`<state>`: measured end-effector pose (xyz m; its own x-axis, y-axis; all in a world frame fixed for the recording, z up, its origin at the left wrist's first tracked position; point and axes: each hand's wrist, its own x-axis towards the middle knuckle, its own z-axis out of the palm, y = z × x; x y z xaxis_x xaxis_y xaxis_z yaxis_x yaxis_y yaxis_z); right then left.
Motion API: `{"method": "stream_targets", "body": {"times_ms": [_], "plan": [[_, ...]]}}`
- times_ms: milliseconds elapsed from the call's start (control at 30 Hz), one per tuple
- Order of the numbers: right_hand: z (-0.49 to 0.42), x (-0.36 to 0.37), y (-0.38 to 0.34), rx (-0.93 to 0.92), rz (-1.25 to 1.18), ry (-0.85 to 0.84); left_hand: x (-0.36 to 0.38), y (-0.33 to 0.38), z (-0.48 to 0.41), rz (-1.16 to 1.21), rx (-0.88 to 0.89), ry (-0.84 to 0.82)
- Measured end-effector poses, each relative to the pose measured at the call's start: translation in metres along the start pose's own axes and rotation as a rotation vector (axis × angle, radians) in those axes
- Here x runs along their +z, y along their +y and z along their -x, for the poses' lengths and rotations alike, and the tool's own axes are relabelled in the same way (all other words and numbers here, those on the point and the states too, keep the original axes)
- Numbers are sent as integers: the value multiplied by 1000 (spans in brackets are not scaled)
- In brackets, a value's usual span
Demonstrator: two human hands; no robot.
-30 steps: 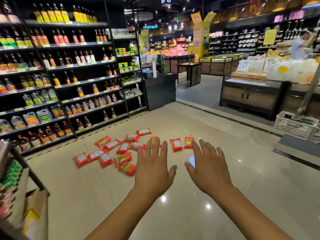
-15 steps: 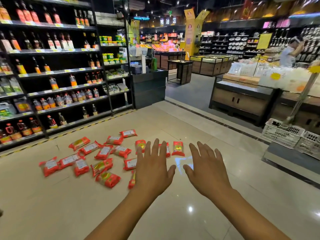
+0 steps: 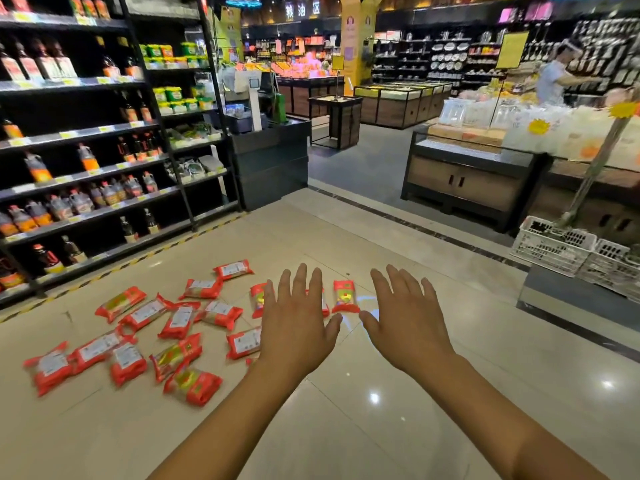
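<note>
Several red food packets (image 3: 180, 318) lie scattered on the beige shop floor (image 3: 398, 393), left of centre. My left hand (image 3: 298, 327) is held out flat, palm down, fingers spread, in the air above the packets' right edge and hiding a few of them. My right hand (image 3: 408, 327) is stretched out the same way beside it, over bare floor. One packet (image 3: 344, 296) shows between the two hands. Neither hand holds anything.
Dark shelves of bottles (image 3: 79, 161) line the left. A dark counter (image 3: 273, 161) stands ahead. Display cabinets with bagged goods (image 3: 478, 181) and white plastic crates (image 3: 554, 245) are at the right. A person (image 3: 554, 81) stands far right at the back.
The view has swung right and moved closer, so the packets and shelves have slid left in the picture. Both hands stay outstretched and flat in the same pose.
</note>
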<state>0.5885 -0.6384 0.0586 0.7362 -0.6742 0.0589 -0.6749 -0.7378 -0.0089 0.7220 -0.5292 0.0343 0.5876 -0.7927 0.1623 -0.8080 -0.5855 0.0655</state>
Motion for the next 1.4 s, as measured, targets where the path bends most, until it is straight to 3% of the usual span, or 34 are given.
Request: {"method": "stream_targets", "body": {"times_ms": [500, 867, 1400], "plan": [[-266, 33, 94, -103, -162, -7, 44, 44, -252, -109, -75, -8], [-403, 60, 130, -149, -173, -48, 83, 54, -371, -118, -126, -87], [-650, 107, 115, -191, -16, -111, 175, -20, -613, 29, -150, -122]]}}
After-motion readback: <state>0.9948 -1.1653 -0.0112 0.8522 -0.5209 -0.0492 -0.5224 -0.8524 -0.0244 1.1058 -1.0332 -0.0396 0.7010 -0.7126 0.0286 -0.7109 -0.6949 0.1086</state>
